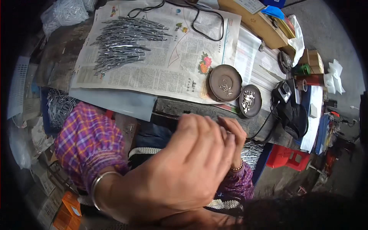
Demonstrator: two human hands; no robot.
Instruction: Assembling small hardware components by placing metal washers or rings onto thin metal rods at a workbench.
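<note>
Metal bits (248,101), dish (256,110), 1 o'clock from right hand (234,132) | likely light, slippery; pinch edges | left hand (184,168), right curled, contents hidden

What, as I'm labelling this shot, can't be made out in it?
Head view: whether the left hand or right hand holds anything; the back of the left hand hides it.
Head view: exact shapes of the silvery bits in the smaller brown dish; too small.
Head view: the clear plastic bag's far end; cut off by the top edge.
</note>
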